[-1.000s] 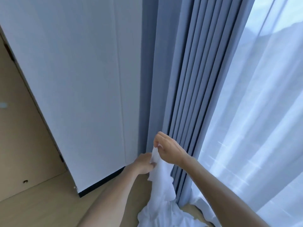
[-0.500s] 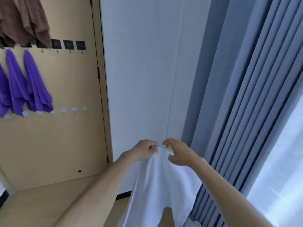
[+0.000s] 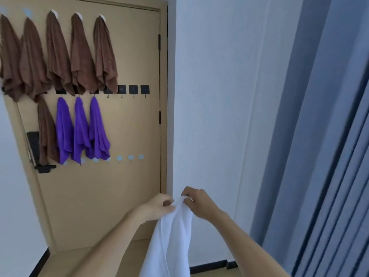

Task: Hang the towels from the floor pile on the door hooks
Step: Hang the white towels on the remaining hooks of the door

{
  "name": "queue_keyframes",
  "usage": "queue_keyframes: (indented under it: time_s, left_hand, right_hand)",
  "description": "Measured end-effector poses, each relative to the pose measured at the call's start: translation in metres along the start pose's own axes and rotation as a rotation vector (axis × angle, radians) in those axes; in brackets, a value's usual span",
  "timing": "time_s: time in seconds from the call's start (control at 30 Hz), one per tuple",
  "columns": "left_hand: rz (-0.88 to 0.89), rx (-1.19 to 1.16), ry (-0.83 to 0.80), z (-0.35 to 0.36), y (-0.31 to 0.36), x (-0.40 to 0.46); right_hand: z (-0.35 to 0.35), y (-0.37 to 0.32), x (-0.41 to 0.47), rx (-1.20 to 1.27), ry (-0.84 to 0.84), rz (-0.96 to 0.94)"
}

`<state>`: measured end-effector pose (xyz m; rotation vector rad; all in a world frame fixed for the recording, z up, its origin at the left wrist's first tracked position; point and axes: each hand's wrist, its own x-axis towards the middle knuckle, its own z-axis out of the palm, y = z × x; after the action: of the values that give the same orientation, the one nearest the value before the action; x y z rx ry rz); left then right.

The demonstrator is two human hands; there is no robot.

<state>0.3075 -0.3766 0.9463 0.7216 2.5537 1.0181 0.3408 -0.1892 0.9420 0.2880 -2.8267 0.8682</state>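
Both hands hold a white towel (image 3: pixel 171 236) by its top edge, low in the view and in front of the white wall (image 3: pixel 215 96). The left hand (image 3: pixel 157 206) has its fingers curled round the bunched cloth on one side, and the right hand (image 3: pixel 197 202) pinches the same edge from the other side — the two are almost touching. The rest of the towel hangs straight down between the forearms and runs out of the bottom of the view.

Half a second ago only the door's right part showed; now the view has swung left and up, and most of the tan door (image 3: pixel 119 186) is in sight. A second ago the towel trailed up from the floor beside the grey curtain (image 3: pixel 329 136); now it hangs clear.

On the door, brown towels (image 3: pixel 81 54) hang along the top row, and three purple towels (image 3: pixel 81 128) with one more brown one hang from the black hooks (image 3: pixel 133 90) below. The rightmost black hooks are bare — as is a row of pale round pads (image 3: pixel 130 157) lower down.
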Motion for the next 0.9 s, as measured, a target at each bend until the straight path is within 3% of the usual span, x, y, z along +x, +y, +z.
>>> queue_keyframes:
  time_s: [0.17, 0.47, 0.7, 0.9]
  left_hand:
    - [-0.071, 0.054, 0.02, -0.039, -0.044, -0.023]
    - [-0.026, 0.115, 0.245, -0.078, -0.087, -0.042]
    - [0.019, 0.094, 0.255, -0.095, -0.087, -0.042]
    - [-0.067, 0.122, 0.251, -0.135, -0.116, -0.036]
  right_hand:
    - [0.029, -0.039, 0.025, 0.047, -0.01, -0.042]
    - [0.066, -0.084, 0.047, 0.0, -0.029, -0.03]
    - [0.092, -0.113, 0.066, 0.017, -0.108, -0.043]
    - [0.102, -0.125, 0.111, 0.027, -0.091, -0.072]
